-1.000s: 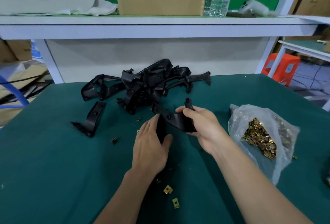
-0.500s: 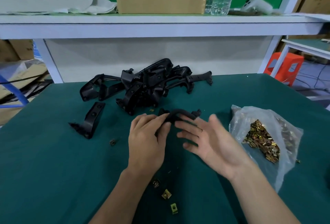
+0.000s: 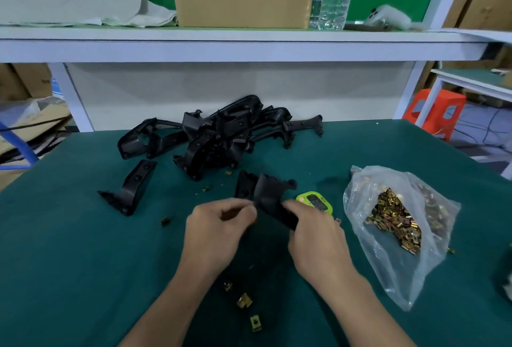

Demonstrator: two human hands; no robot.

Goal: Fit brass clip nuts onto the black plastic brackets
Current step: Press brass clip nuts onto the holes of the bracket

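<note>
At the centre of the green bench (image 3: 83, 263), beneath a white shelf (image 3: 249, 44), the right hand (image 3: 315, 236) grips a black bracket (image 3: 270, 200) and the left hand (image 3: 216, 233) pinches its edge; bagged clip nuts (image 3: 393, 219) lie toward the right edge.

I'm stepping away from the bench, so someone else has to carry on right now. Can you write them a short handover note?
Left hand: pinches the left edge of the bracket; blur hides whether a clip nut is between the fingers.
Right hand: grips the same bracket's lower end.
Supplies: pile of brackets at the back, a single bracket to its left, bag of clip nuts on the right, loose clip nuts near the wrists.
Done: cannot tell; no fitted nut can be made out.
Left: fit nuts on this bracket, then work through the pile.
</note>
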